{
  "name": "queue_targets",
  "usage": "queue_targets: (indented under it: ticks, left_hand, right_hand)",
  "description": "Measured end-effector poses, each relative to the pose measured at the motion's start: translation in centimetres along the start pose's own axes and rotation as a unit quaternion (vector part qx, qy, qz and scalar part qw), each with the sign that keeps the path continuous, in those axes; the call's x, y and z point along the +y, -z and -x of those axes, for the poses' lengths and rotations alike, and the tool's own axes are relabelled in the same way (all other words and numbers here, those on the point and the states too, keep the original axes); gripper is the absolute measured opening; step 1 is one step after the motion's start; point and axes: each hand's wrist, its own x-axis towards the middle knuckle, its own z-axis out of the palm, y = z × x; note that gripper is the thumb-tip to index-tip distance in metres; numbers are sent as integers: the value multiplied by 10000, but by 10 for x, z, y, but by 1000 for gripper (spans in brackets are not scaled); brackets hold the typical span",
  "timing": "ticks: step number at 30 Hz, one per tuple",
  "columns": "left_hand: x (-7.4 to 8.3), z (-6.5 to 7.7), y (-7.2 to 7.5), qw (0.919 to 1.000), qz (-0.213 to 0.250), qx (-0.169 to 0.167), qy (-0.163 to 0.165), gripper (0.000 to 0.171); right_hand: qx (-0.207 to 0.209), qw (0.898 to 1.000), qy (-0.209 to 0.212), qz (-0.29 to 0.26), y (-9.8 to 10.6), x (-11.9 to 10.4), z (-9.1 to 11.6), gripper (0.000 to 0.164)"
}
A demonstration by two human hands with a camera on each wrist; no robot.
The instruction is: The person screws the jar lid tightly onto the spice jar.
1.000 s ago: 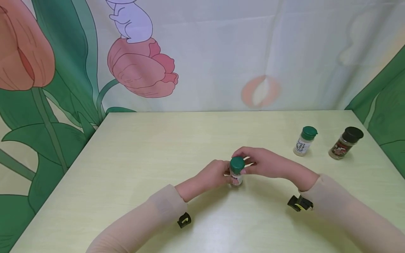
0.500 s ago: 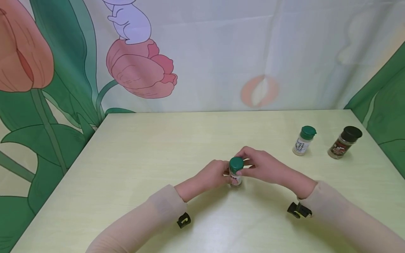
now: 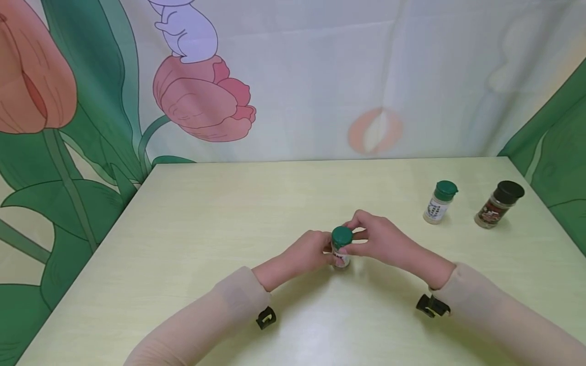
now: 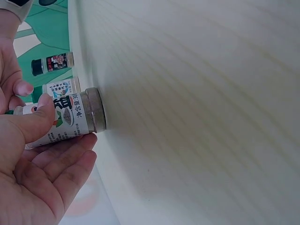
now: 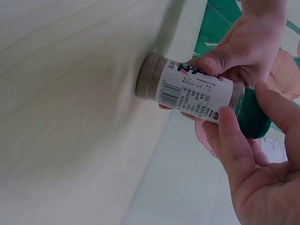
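Note:
A small spice jar [image 3: 341, 256] with a green cap [image 3: 342, 236] and a printed white label stands upright near the table's middle. My left hand [image 3: 308, 250] holds its body from the left, thumb [image 4: 40, 119] over the label and fingers spread along the other side. From the right, my right hand [image 3: 384, 239] pinches the jar at the cap, thumb in front and fingers behind. Greyish powder shows through the jar's glass bottom [image 5: 151, 77] in the right wrist view. The cap is mostly hidden by hands in the left wrist view.
Toward the back right stand a second green-capped jar [image 3: 440, 202] and, to its right, a black-capped jar [image 3: 499, 204] with a dark label. The pale wooden table [image 3: 229, 203] ends at a printed cloth backdrop [image 3: 297, 91] behind.
My right hand has turned slightly around the cap: its thumb has slid left along the front while the back fingers shifted right. My left hand and the jar stay about where they were.

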Motion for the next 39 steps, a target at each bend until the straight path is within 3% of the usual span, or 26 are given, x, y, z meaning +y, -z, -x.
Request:
queue_targets:
  ticks: [8, 17, 32, 39]
  left_hand:
    - [-1, -1, -1, 10000, 64, -32, 15, 22]
    - [-1, -1, -1, 9999, -64, -46, -99, 24]
    - [-2, -3, -2, 10000, 54, -56, 32, 25]
    - [-1, -2, -1, 9999, 44, -69, 84, 23]
  right_hand:
    - [-696, 9971, 171, -253, 9, 2, 0, 66]
    - [-1329, 9904, 331, -177, 19, -2, -2, 62]
    - [-988, 9941, 415, -142, 16, -4, -2, 34]
    - [-690, 9965, 442, -151, 10, -1, -2, 30]
